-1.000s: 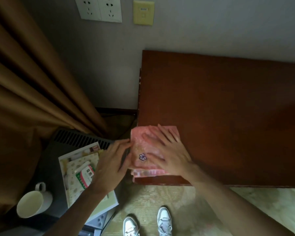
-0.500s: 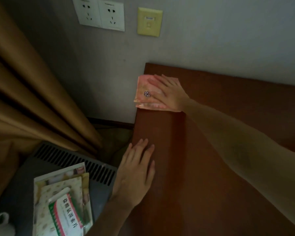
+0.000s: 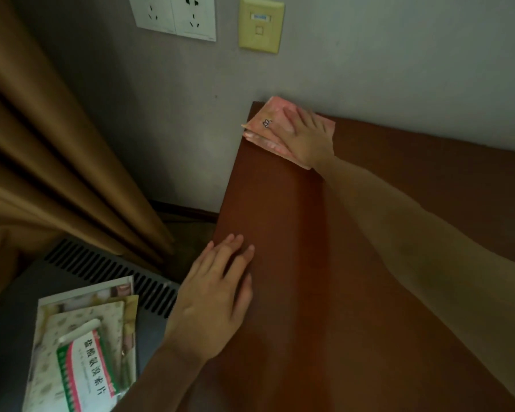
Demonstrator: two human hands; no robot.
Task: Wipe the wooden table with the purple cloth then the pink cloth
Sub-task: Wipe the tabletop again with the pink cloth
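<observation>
Dim light lay over the wooden table (image 3: pixel 354 263), which stood against a grey wall (image 3: pixel 399 55) in the corner of the room. On it the right hand (image 3: pixel 308 135) lay flat with fingers straight, pressing down on the folded pink cloth (image 3: pixel 268 126) at the far left corner of the table, close against the wall. Half a second before, the cloth had sat squarer to the table edge in about the same corner; now it was turned at an angle, one corner pointing toward the wall and its left edge poking just past the table's side. The left hand (image 3: pixel 214 298) rested open, palm down, on the near left edge of the table, well apart from the cloth, much where it had been half a second earlier, whereas a second ago both hands had been together at the cloth by the near edge. Left of the table stood a dark grey unit with a slotted grille (image 3: pixel 110 269), bearing some booklets (image 3: pixel 84 322) and a medicine box (image 3: pixel 85 373). Brown curtains (image 3: pixel 42 159) hung at the far left, and on the wall above were white sockets (image 3: pixel 173 13) and a yellow plate (image 3: pixel 260 23).
</observation>
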